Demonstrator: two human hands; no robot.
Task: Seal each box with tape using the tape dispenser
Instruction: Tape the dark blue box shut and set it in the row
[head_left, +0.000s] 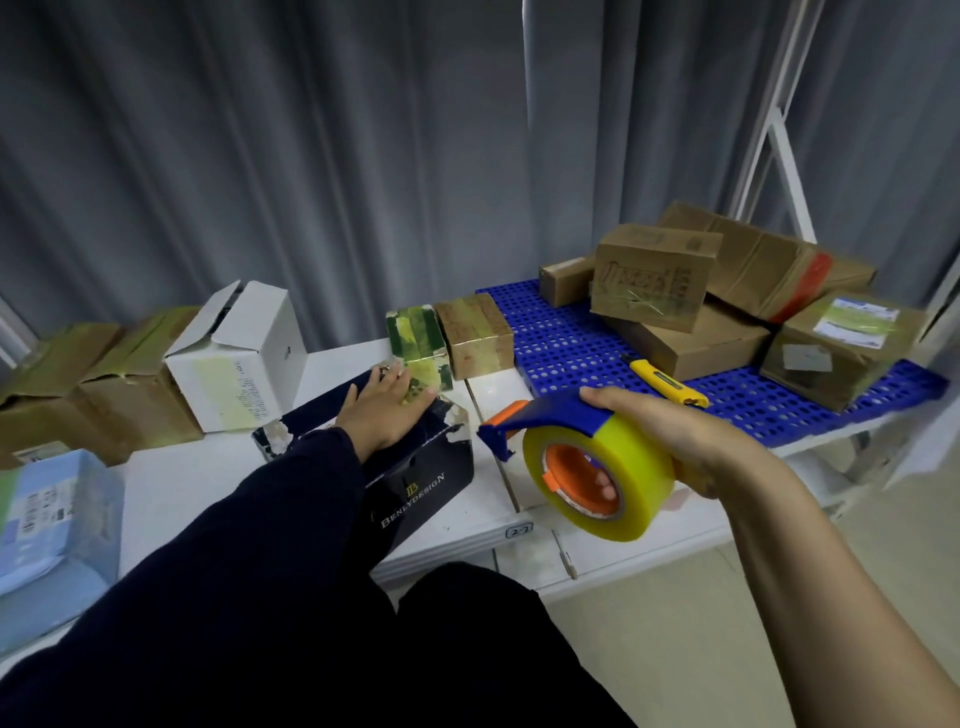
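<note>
**Flat palm on the BENLYDESIGN box**

The left hand lies flat, fingers straight, on the navy cardboard box printed "BENLYDESIGN", which stands on the white table. Just right of it, the right hand grips the blue-and-orange plastic tape dispenser with its round yellowish roll, above a "2-7" tag.
</note>
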